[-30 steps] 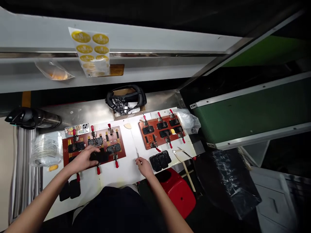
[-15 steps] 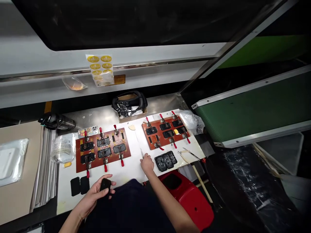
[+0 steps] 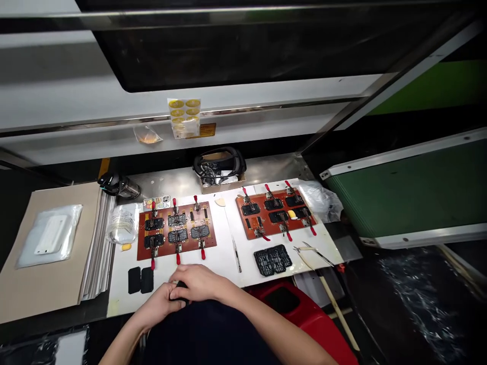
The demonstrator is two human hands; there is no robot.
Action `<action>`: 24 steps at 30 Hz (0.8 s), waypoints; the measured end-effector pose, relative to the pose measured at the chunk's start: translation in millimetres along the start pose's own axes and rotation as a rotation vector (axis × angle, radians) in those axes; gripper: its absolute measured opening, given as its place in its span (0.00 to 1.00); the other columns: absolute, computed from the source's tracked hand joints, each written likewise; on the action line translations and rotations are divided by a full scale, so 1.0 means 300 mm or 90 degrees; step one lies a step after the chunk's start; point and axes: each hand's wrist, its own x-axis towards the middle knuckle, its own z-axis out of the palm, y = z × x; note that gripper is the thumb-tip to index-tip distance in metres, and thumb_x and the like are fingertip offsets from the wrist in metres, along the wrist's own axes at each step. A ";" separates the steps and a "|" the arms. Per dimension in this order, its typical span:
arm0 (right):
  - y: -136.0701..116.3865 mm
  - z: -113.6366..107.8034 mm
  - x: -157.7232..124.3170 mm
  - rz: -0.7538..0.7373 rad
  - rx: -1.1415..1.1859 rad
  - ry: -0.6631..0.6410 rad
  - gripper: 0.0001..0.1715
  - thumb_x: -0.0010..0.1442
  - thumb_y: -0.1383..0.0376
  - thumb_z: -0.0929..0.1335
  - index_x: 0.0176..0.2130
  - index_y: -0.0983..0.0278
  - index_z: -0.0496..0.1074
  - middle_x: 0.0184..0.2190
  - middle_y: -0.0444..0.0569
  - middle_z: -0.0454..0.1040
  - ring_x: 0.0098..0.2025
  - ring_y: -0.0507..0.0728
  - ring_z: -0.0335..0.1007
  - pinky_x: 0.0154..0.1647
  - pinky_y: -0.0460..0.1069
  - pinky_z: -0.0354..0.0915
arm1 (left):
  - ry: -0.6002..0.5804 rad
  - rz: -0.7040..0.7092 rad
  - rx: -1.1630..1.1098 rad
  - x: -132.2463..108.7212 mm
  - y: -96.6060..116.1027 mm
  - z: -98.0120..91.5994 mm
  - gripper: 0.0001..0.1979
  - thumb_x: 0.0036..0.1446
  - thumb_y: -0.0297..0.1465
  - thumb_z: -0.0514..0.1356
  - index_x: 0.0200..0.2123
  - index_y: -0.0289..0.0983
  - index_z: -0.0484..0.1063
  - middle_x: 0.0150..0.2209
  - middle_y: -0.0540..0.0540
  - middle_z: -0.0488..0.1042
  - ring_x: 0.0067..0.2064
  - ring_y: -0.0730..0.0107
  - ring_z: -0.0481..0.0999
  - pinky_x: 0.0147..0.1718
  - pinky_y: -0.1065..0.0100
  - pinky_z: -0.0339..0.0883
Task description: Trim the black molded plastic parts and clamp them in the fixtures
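In front of my body, my left hand [image 3: 160, 305] is closed around a small black rectangular piece [image 3: 181, 289]. My right hand [image 3: 200, 283] reaches over the same piece, its fingers closed on the upper edge, so most of the piece is hidden. Just left of my hands, two flat black plates [image 3: 140, 280] lie on the white work surface. Beyond them, a brown fixture board [image 3: 143, 253] carries black parts under red-handled toggle clamps. A thin pen-like tool [image 3: 236, 253] rests on the surface to the right.
A second clamp board [image 3: 243, 218] stands at right, with moulded black parts [image 3: 272, 259] in front and tweezers [image 3: 319, 253] beside them. Behind are a box [image 3: 220, 185] and a dark bottle [image 3: 119, 186]. Cardboard sheets [image 3: 76, 213] are stacked left; a red stool [image 3: 308, 314] is below.
My right hand has left the thin tool, which now lies on the surface, and has come left onto the black piece in my left hand. The view has shifted left.
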 end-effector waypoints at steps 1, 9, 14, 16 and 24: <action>0.003 0.000 0.002 0.036 -0.015 -0.040 0.26 0.64 0.44 0.65 0.47 0.58 0.78 0.42 0.49 0.79 0.42 0.58 0.74 0.42 0.48 0.64 | 0.005 -0.005 -0.008 0.000 -0.002 0.007 0.19 0.44 0.41 0.72 0.37 0.35 0.81 0.36 0.44 0.82 0.43 0.52 0.79 0.49 0.56 0.68; 0.088 0.013 -0.054 0.176 -0.036 -0.181 0.24 0.58 0.42 0.68 0.39 0.57 0.78 0.32 0.43 0.80 0.32 0.55 0.75 0.25 0.44 0.57 | 0.071 -0.017 -0.172 -0.002 -0.129 0.039 0.25 0.40 0.48 0.73 0.34 0.34 0.80 0.28 0.44 0.80 0.31 0.58 0.78 0.39 0.60 0.68; 0.051 0.071 -0.061 0.169 -0.141 -0.108 0.23 0.64 0.48 0.65 0.39 0.63 0.78 0.34 0.54 0.81 0.36 0.63 0.77 0.33 0.49 0.62 | 0.093 -0.046 -0.165 0.012 -0.140 0.036 0.27 0.40 0.54 0.71 0.28 0.34 0.78 0.22 0.49 0.74 0.24 0.69 0.71 0.27 0.69 0.61; 0.039 0.085 -0.073 0.152 -0.155 -0.068 0.24 0.68 0.52 0.61 0.39 0.64 0.78 0.35 0.56 0.81 0.36 0.62 0.77 0.37 0.50 0.63 | 0.096 -0.053 -0.169 0.019 -0.143 0.039 0.27 0.40 0.53 0.71 0.27 0.33 0.77 0.21 0.49 0.72 0.23 0.72 0.69 0.25 0.71 0.59; 0.130 -0.203 0.057 0.273 -0.121 0.254 0.29 0.73 0.62 0.52 0.35 0.63 0.76 0.27 0.47 0.77 0.31 0.54 0.74 0.37 0.46 0.65 | 0.158 0.050 -0.096 0.010 -0.063 -0.033 0.25 0.45 0.52 0.70 0.36 0.36 0.77 0.31 0.46 0.76 0.35 0.63 0.75 0.38 0.65 0.69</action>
